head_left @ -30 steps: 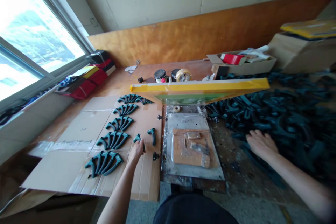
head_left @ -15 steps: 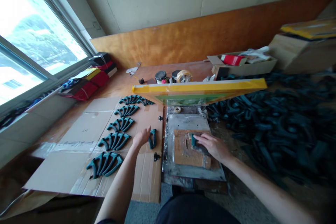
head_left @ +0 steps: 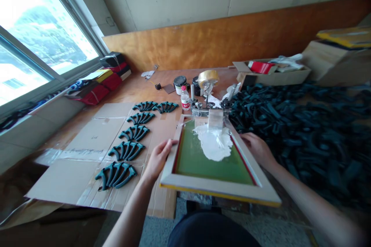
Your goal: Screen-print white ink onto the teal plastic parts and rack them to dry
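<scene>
A screen printing frame [head_left: 220, 189] lies nearly level in front of me, its green mesh [head_left: 191, 162] carrying a spread of white ink [head_left: 214, 148]. At the far end of the mesh a pale squeegee blade [head_left: 216, 119] stands in the ink. My left hand [head_left: 159, 158] is closed on the frame's left side, thumb near the top of the rail. On the opposite rail my right hand [head_left: 257, 148] is closed, its fingertips partly hidden by the frame. The base board under the frame is covered from view.
Rows of dark green curved handles [head_left: 116, 175] lie on cardboard [head_left: 69, 185] at left. A large heap of dark parts [head_left: 313, 135] fills the right. Behind the frame are a red-capped bottle [head_left: 185, 99], a jar [head_left: 180, 85] and a tape roll [head_left: 208, 77].
The frame has swung down from its raised, edge-on position, covering the base board. Both hands have moved to its side rails; the right has left the green piece it was touching on the board.
</scene>
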Demonstrator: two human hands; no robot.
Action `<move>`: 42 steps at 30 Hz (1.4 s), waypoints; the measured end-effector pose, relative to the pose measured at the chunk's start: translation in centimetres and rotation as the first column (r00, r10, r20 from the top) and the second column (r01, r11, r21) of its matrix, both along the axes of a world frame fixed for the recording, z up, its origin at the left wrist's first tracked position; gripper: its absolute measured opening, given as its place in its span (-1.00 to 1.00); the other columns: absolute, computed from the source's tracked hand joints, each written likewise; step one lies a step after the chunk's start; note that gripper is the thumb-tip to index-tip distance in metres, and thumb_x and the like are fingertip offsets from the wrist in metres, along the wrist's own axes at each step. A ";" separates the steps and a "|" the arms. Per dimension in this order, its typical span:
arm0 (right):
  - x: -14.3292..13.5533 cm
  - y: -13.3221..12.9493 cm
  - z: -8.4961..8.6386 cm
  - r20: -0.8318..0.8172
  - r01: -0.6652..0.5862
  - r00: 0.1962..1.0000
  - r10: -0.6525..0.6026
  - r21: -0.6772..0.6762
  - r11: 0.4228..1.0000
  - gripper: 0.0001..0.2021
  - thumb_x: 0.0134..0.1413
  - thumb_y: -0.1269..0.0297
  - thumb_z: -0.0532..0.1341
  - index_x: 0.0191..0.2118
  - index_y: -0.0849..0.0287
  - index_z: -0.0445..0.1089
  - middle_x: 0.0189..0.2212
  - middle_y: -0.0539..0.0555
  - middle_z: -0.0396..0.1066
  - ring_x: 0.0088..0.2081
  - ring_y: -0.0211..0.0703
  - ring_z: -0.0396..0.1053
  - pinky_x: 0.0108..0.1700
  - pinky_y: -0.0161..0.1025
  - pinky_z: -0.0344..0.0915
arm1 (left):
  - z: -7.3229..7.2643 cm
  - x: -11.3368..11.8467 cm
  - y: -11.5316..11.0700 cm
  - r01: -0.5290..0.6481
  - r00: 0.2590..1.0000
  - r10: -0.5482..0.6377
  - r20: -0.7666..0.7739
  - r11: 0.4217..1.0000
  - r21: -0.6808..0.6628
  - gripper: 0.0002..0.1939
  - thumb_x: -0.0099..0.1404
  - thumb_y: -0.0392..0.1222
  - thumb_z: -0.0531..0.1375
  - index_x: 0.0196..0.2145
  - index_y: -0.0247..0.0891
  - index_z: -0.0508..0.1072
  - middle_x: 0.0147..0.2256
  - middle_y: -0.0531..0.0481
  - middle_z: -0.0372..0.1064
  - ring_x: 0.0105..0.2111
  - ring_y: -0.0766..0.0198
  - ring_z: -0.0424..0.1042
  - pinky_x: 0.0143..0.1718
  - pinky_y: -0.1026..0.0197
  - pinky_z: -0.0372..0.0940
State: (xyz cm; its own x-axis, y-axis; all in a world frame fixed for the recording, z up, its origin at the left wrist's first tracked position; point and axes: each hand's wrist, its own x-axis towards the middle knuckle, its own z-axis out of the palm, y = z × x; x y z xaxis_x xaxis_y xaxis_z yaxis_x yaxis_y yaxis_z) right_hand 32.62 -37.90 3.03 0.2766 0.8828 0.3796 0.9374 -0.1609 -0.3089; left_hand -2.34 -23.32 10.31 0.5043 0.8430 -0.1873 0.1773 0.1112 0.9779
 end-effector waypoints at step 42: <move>0.7 4.9 6.4 -0.082 0.137 0.987 -0.139 -0.033 0.990 -0.58 0.26 -0.01 -0.05 -0.14 0.15 0.43 -0.34 0.10 0.46 -0.34 -0.11 0.39 -0.31 -0.23 0.28 | 2.5 2.3 1.4 -0.118 0.968 0.135 0.210 0.989 -0.094 -0.47 0.25 0.25 0.06 -0.15 -0.26 0.47 -0.27 -0.05 0.46 -0.36 0.27 0.40 -0.41 0.30 0.26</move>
State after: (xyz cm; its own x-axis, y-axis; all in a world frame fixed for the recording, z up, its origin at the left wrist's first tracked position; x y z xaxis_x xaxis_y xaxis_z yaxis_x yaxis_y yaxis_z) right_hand 33.36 -32.97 9.41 0.4263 0.8436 0.3265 0.8767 -0.2964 -0.3789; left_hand -0.08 -21.90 12.82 0.4305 0.8890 -0.1557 -0.0572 0.1990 0.9783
